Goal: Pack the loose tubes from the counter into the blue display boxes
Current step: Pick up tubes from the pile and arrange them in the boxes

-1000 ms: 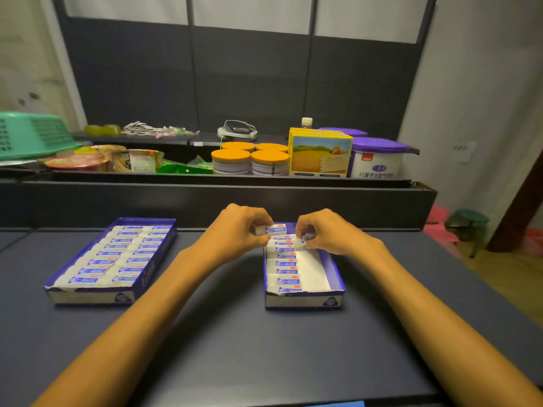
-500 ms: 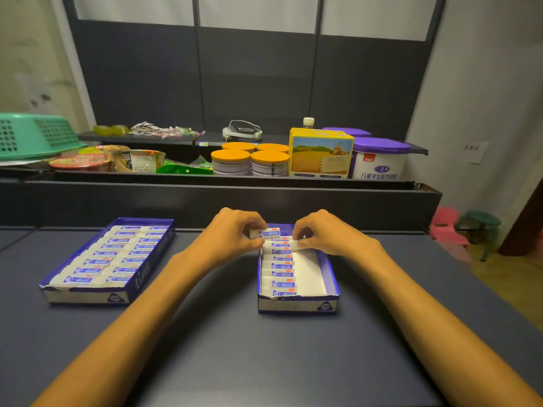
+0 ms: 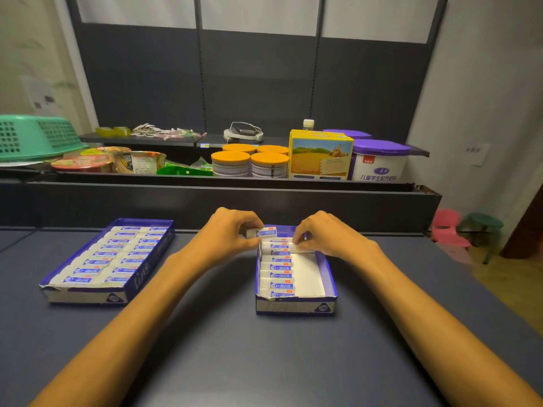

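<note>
Camera nearer, dark counter [image 3: 205, 362], grey shelving [image 3: 258, 83]

Blue boxes [image 3: 329, 277], white-and-blue tubes [image 3: 276, 267], orange-lidded tins [image 3: 230, 163]

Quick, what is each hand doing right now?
Left hand: pinches a white tube over the right blue box.
Right hand: fingers curled, pinching a tube inside that box.
</note>
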`<action>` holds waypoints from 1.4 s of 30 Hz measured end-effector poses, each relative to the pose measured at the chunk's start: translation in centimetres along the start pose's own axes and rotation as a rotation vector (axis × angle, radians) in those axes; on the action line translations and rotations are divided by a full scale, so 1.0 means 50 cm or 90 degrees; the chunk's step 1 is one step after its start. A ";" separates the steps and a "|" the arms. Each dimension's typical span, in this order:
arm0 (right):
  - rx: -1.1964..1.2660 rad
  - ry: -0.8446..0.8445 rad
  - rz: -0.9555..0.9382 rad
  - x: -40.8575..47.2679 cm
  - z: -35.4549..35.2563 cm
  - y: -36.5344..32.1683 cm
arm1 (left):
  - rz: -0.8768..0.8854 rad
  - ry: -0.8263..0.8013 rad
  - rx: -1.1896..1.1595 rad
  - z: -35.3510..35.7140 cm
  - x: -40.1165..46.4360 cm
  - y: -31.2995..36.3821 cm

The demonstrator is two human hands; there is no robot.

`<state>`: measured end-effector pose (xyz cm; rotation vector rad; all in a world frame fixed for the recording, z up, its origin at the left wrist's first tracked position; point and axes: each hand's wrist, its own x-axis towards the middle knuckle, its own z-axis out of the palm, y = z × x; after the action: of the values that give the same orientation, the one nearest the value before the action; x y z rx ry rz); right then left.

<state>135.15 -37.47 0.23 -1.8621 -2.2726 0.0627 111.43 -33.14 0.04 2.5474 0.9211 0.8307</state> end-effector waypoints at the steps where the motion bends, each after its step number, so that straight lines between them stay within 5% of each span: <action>1: -0.004 -0.002 0.003 -0.001 -0.003 0.002 | 0.001 -0.001 0.001 -0.001 0.000 0.000; 35: 0.075 -0.008 0.009 0.026 0.011 -0.018 | 0.010 0.009 0.005 -0.007 0.007 -0.006; 42: 0.122 0.095 0.070 -0.023 -0.017 0.028 | 0.027 0.012 0.042 0.020 0.034 0.029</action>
<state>136.88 -38.39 0.67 -1.8252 -1.9910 0.1464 113.81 -33.21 0.64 2.6280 0.9177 0.8514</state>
